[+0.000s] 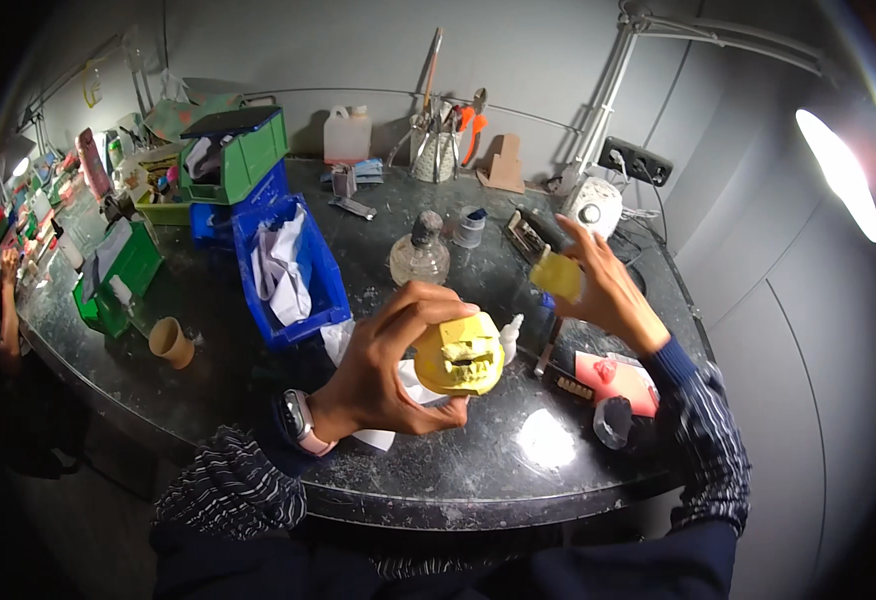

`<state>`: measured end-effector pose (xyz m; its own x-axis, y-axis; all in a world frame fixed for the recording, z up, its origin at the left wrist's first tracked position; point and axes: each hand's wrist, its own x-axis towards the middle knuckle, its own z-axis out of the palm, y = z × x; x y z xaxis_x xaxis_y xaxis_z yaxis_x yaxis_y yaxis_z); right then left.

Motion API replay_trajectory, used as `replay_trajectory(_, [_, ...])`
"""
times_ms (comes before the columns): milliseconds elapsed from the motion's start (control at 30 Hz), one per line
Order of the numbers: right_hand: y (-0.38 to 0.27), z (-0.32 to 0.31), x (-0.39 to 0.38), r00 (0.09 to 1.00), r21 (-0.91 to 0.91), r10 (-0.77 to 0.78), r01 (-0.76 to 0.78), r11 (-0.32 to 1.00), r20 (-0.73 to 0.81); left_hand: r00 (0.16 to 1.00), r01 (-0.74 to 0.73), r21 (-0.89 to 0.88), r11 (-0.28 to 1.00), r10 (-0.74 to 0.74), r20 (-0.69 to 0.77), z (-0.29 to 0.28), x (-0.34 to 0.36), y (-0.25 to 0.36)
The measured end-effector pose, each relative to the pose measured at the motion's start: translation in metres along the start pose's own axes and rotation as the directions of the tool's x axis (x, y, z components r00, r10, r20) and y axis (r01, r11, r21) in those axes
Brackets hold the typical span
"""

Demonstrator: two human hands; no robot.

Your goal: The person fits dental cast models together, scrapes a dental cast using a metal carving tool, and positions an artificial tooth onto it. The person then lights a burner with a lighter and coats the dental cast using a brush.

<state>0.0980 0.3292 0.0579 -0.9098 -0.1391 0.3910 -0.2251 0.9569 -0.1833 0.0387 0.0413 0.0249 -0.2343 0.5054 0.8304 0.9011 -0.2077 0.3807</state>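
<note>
Cast point(470, 345) in left hand point(383, 362), between thumb and fingers

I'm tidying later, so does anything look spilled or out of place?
The dark worktop is speckled with white, notably along its front edge, perhaps dried residue, which looks untidy. Loose white paper also lies near the left hand. Nothing else stands out.

Dental laboratory or workshop suggested. Yellow cast with teeth point(461, 340) held above dark, scuffed surface point(458, 478), toward near edge; row of small teeth point(571, 386) and pink sheet point(640, 397) laid toward right edge. Jar point(428, 152) packed with hand tools point(474, 138) set by far edge; jointed lamp point(608, 100) mounted at far right corner; plastic bins point(326, 268) ranged toward left edge. There, other person's arm point(10, 315) seen.
</note>
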Motion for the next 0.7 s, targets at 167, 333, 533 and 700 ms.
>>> replay_trajectory(167, [0.032,0.039,0.036,0.996,0.206,-0.057,0.042,0.978,0.068,1.000,0.001,0.018,1.000,0.000,-0.014,0.000,-0.003,-0.005])
replay_trajectory(333, [0.033,0.060,0.037,0.983,0.251,-0.085,0.042,0.967,0.163,0.999,0.047,-0.007,0.999,-0.047,-0.003,0.001,-0.004,-0.003])
replay_trajectory(533, [0.010,0.011,0.009,0.987,-0.049,-0.011,0.019,0.999,0.161,0.989,0.144,-0.017,0.990,-0.144,-0.025,0.002,-0.006,0.001])
replay_trajectory(700, [-0.012,-0.047,-0.077,0.873,-0.270,0.323,-0.232,0.934,0.365,0.985,0.169,0.000,0.986,-0.169,0.020,0.003,-0.005,0.005])
